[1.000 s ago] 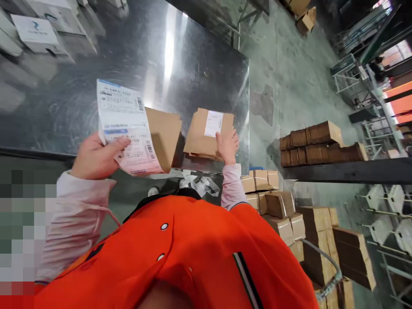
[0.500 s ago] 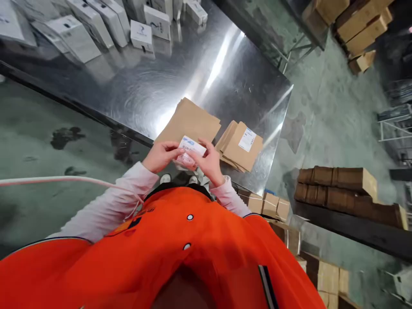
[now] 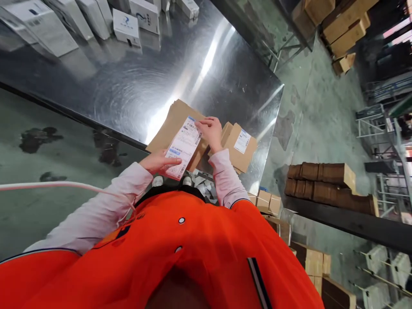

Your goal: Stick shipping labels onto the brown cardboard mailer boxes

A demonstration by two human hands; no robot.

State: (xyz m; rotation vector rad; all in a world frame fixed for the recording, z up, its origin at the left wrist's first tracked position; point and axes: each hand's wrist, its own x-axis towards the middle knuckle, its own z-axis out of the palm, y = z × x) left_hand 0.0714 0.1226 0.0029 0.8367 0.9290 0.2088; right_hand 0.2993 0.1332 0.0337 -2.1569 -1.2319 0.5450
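A long strip of printed shipping labels (image 3: 186, 143) lies slantwise in front of me, over a stack of brown cardboard mailers (image 3: 170, 122) at the table's edge. My left hand (image 3: 159, 162) grips the strip's near end, thumb on top. At its far right corner, my right hand (image 3: 210, 131) pinches the strip between thumb and fingers. To the right of that hand lies a smaller pile of cardboard mailers (image 3: 247, 156). Its top mailer bears a white label (image 3: 242, 141).
The shiny metal table (image 3: 128, 81) has several white boxes (image 3: 126, 26) at its far left. Below its front edge, crumpled pale scraps (image 3: 206, 189) lie near my feet. Brown cartons (image 3: 318, 180) are stacked on the right. A pale cable (image 3: 64, 184) runs to my left arm.
The folded label bundle is now opened out into a long strip. My right hand has moved up and away from my left. The view has shifted slightly.
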